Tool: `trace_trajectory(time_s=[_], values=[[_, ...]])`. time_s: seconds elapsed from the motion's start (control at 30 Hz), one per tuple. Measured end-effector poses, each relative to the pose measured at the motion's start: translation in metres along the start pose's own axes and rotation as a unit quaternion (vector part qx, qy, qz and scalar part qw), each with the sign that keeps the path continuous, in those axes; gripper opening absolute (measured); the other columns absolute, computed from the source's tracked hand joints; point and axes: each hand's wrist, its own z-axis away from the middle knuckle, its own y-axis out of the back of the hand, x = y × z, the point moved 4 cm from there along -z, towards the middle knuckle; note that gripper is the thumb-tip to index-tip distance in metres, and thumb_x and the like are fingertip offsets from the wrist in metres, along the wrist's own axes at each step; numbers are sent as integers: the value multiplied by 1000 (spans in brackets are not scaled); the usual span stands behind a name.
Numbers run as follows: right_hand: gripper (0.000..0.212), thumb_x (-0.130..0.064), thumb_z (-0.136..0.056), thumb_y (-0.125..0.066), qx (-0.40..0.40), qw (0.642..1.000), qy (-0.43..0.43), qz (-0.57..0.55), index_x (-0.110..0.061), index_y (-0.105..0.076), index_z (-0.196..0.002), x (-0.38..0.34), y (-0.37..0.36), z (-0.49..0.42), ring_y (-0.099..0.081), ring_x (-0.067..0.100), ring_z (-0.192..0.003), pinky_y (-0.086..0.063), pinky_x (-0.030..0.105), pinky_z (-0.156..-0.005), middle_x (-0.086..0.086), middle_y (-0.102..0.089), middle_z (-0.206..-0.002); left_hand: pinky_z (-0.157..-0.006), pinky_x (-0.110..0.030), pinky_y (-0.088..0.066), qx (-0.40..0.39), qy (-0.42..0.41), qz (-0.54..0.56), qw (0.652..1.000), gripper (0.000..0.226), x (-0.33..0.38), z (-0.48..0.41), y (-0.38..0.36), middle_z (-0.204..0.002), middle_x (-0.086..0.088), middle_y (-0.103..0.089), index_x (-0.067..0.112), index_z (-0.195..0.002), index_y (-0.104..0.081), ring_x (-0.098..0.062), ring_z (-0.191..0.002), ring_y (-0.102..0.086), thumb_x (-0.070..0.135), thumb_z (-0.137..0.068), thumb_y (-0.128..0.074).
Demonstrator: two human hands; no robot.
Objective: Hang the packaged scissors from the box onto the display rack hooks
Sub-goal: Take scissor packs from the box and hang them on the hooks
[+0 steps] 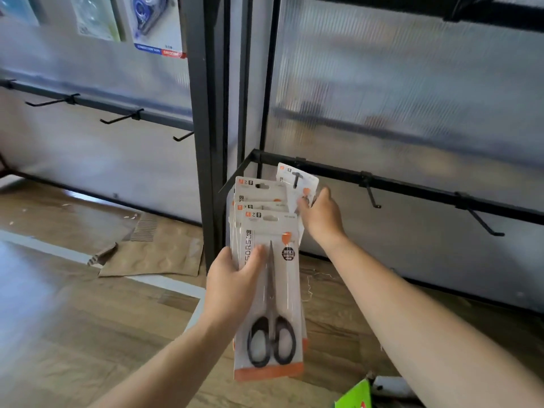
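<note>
white-orange scissors packs, black rack

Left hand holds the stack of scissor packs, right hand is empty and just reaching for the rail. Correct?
Not quite: the right hand is not empty. It pinches a single scissor pack up at the rail. The left hand does hold the stack of scissor packs, as the head view shows.

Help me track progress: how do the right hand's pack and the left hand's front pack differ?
The single pack, pinched by the right hand, has a hook through its hole; the front pack tops the stack in the left hand, hole free. The single pack is half hidden; the front pack shows whole. Both: white-and-orange cards.
</note>
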Motion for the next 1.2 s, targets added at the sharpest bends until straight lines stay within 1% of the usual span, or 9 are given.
trace_trajectory(time_s=[0.13,0.27,0.43,0.57,0.73,0.87,1.0,1.1,1.2], values=[[46,-38,-100,-49,-20,1000,2,-4,-7,-46,-134,-2,21,22,-58,24,-100,-44,32,-76,11,-58,-122,-82,-52,-57,13,3,-1,1000,38,16,8,-5,-86,-3,-74,19,-92,-67,-23,-84,-71,55,-80,-68],[23,-42,-97,-52,-60,984,48,-158,-22,-62,-100,-7,46,63,-59,14,-83,-49,33,-76,-8,-67,-94,-77,-42,-60,27,5,11,1000,33,29,15,-15,-90,-3,-73,20,-97,-67,-19,-81,-70,50,-84,-67],[52,-49,-77,-76,-156,971,81,-161,-27,-53,-118,-17,59,97,-60,5,-93,-47,24,-75,-14,-64,-103,-82,-41,-60,6,13,49,999,29,41,29,-28,-96,0,-74,23,-103,-64,-16,-87,-71,47,-87,-67],[45,-36,-76,-82,-122,968,53,-212,-22,-59,-113,-15,63,98,-65,9,-96,-52,28,-84,-10,-68,-104,-84,-44,-59,19,0,62,998,32,43,35,-23,-99,4,-73,29,-101,-61,-15,-91,-71,57,-86,-62],[27,-26,-82,-79,-107,956,34,-271,-31,-59,-99,-11,55,94,-67,8,-99,-53,32,-92,-7,-72,-105,-80,-52,-59,20,21,77,997,33,40,32,-13,-100,0,-73,26,-105,-60,-22,-90,-72,55,-89,-59],[24,-24,-85,-76,-66,954,22,-290,-23,-64,-106,-8,53,91,-67,9,-96,-52,26,-84,-5,-72,-102,-67,-40,-61,20,11,57,998,33,35,24,-8,-94,-2,-71,18,-104,-60,-18,-82,-71,49,-93,-58],[26,-28,-85,-75,-41,963,32,-263,-20,-68,-108,-6,51,90,-65,9,-93,-49,23,-77,-7,-72,-98,-62,-34,-47,67,-32,-17,997,38,31,19,-2,-79,-11,-60,10,-83,-53,-22,-70,-56,45,-94,-58],[31,-30,-88,-72,-11,962,32,-271,-17,-65,-115,-2,52,83,-66,11,-96,-50,25,-81,-4,-71,-103,-55,-30,-32,91,-47,-55,993,42,32,19,3,-67,-2,-40,13,-72,-38,-15,-60,-35,43,-95,-57],[24,-26,-93,-67,10,961,38,-273,-16,-63,-114,-3,53,76,-65,9,-97,-49,23,-83,-4,-70,-105,-54,-32,-29,102,-65,-85,989,43,30,18,11,-63,1,-38,13,-70,-37,-15,-57,-33,41,-95,-58]])
